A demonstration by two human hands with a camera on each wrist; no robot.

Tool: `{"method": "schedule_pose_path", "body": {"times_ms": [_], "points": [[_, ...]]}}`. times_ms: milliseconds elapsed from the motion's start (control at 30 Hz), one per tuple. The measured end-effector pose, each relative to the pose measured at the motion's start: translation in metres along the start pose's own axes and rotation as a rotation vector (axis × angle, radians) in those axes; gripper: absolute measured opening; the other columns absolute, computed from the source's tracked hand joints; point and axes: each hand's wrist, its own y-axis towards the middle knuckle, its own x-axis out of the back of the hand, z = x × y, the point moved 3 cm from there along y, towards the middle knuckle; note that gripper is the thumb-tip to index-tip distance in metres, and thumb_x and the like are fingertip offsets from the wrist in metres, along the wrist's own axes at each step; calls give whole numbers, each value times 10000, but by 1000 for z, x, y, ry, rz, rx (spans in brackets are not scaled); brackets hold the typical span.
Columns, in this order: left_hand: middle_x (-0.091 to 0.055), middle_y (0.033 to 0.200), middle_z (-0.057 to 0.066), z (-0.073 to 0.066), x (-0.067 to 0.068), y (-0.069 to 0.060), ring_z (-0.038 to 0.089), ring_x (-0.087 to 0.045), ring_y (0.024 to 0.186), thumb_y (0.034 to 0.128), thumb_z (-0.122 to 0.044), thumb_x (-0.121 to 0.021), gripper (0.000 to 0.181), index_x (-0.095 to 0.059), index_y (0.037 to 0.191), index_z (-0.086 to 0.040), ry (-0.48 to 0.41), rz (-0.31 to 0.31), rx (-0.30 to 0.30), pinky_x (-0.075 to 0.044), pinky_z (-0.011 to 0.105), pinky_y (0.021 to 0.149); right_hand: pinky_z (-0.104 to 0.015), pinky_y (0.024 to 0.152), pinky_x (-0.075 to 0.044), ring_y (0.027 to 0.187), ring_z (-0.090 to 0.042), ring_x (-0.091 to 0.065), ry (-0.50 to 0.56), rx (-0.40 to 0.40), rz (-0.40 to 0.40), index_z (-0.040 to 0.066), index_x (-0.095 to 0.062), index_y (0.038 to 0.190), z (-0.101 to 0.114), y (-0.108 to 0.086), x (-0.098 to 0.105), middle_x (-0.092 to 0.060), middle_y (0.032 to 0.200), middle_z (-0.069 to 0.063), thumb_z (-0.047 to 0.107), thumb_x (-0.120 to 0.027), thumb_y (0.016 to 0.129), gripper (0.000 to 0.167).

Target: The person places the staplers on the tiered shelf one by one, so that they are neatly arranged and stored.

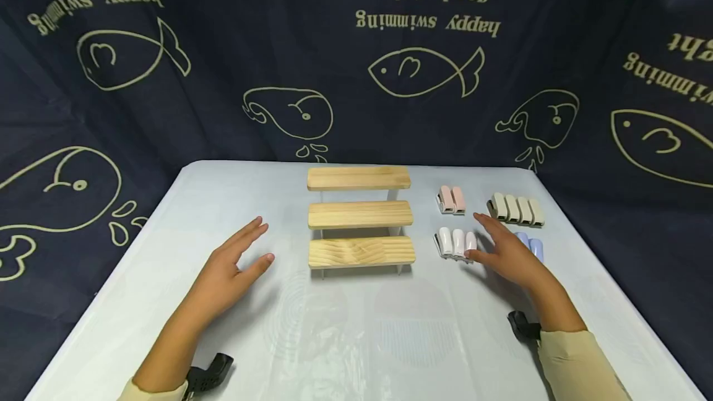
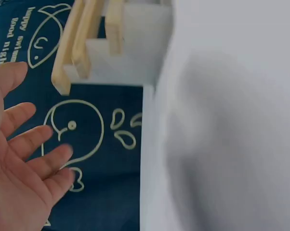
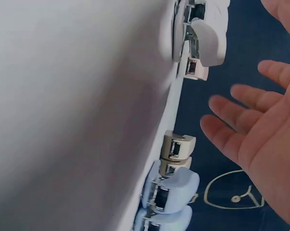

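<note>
My left hand (image 1: 225, 274) hovers over the table left of a three-step wooden display stand (image 1: 361, 215), fingers extended and holding nothing. On the right side, my right hand (image 1: 509, 252) hangs above the table with its fingers loosely extended, also holding nothing. Nearest it are three white stapler-like gadgets (image 1: 458, 243) and two blue ones (image 1: 536, 249), the latter partly hidden by the hand in the head view. Behind these lie two pink ones (image 1: 452, 199) and a row of several cream ones (image 1: 518, 209). Metal parts show under the blue lever (image 3: 176, 190).
A pale, patterned cover lies on the white table (image 1: 356, 333). Behind and beside it hangs a dark blue cloth (image 1: 312, 36) printed with fish and upside-down lettering. The stand's clear side supports (image 2: 121, 57) rest on the table. A black wrist strap (image 1: 208, 373) is on the left arm.
</note>
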Motion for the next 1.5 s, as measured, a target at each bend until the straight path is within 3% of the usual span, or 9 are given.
{"method": "schedule_pose_path", "body": {"times_ms": [200,400,567,767,933,1167,1500], "points": [[-502,1464,68,-14,-20,14,306,-445,1353,972,-261,-676,469,-574,1389,-73,-135,52,-8,-459,556,1003,-634,1009,-404,1291,-496,-443,119,-58,35,-10,-312,1520,-7,8,-1,-394,1478,-302,308,-745,914,810],[-565,1392,103,-15,-47,18,320,-550,1237,989,-227,-649,374,-630,1316,-46,-217,135,95,-488,538,960,-599,1005,-425,1233,-457,-512,166,-54,72,-53,-332,1477,-12,6,-9,-477,1398,-293,227,-752,912,758],[-573,1374,109,-16,-61,19,329,-575,1200,966,-190,-679,377,-631,1304,-30,-274,119,135,-513,502,941,-563,959,-448,1150,-385,-554,145,-62,78,-44,-390,1439,-12,5,-15,-579,1260,-252,224,-756,905,700],[-533,1404,144,-18,-74,17,321,-558,1229,970,-150,-668,318,-652,1262,-23,-297,66,108,-545,447,918,-503,879,-479,1064,-337,-581,75,-64,45,3,-445,1393,-13,4,-18,-621,1189,-227,203,-772,887,634],[-524,1416,76,-16,-83,15,261,-513,1280,963,-141,-677,306,-662,1253,-44,-347,20,78,-537,454,929,-503,879,-485,1075,-345,-586,62,-59,41,7,-449,1376,-13,3,-18,-620,1193,-233,167,-776,878,617],[-517,1420,110,-12,-92,17,240,-510,1282,975,-115,-660,275,-666,1243,-52,-447,27,76,-534,387,932,-552,928,-456,1123,-386,-568,30,-22,45,-5,-426,1401,-14,2,-19,-597,1235,-261,106,-765,868,641],[-523,1423,36,-6,-96,15,224,-556,1219,972,-137,-667,269,-686,1227,-55,-437,29,111,-535,292,861,-572,969,-434,1165,-393,-536,57,6,11,-47,-443,1393,-15,1,-22,-559,1290,-269,11,-745,855,619]]}}
